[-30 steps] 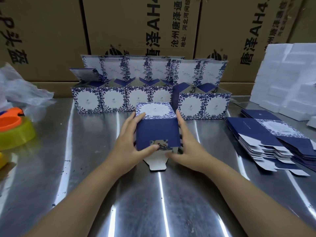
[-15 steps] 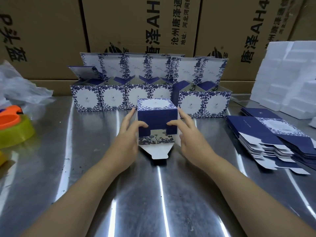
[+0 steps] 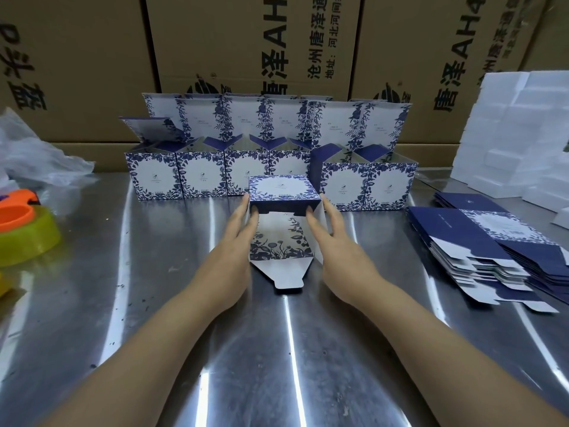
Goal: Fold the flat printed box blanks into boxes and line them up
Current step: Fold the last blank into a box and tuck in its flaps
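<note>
Several boxes are already folded in the row of boxes (image 3: 201, 177); right of it a stack of flat blanks (image 3: 492, 248) remains. Just before the row, a half-folded box (image 3: 281, 191), flap untucked, is pressed between the flat-fingered left hand (image 3: 229, 251) and right hand (image 3: 335, 248)

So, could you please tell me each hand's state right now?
Left hand: open, flat against the box.
Right hand: open, flat against the box.

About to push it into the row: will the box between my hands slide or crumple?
Probably slides easily: the box sits on a shiny metal table. Likely light and crushable, being thin card. Its open flap may drag or bend.
</note>
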